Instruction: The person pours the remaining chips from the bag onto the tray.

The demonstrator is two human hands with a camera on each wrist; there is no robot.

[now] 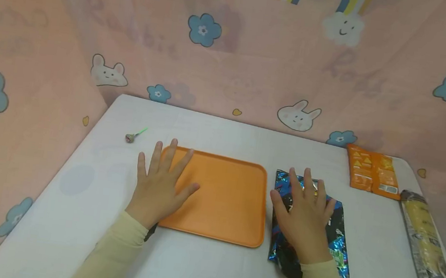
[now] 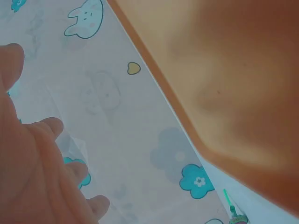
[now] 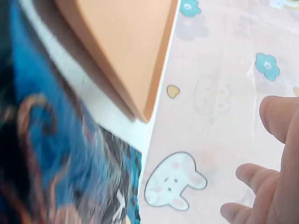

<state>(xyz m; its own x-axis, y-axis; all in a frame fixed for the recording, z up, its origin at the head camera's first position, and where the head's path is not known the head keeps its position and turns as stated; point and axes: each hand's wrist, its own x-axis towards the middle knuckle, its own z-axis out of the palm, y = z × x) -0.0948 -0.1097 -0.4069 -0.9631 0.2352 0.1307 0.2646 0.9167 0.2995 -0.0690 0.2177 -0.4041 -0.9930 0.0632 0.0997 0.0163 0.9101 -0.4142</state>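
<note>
An orange rectangular tray [image 1: 224, 195] lies on the white table between the two hands. My left hand [image 1: 158, 191], fingers spread, is over the tray's left edge and holds nothing. To the right, my right hand [image 1: 305, 218] spreads its fingers over a shiny blue and black packet [image 1: 341, 246], covering its middle. In the left wrist view the tray [image 2: 243, 93] fills the upper right, with the hand [image 2: 37, 163] at the left. The right wrist view shows the packet [image 3: 70, 154] beside the tray [image 3: 126, 51], with the hand's fingers [image 3: 266, 182] apart from both.
A small lollipop-like item with a green stick [image 1: 131, 137] lies at the back left. At the back right is an orange packet [image 1: 373, 172], with a long silver and yellow packet [image 1: 428, 252] along the right edge. Pink patterned cloth [image 1: 236, 66] hangs behind the table.
</note>
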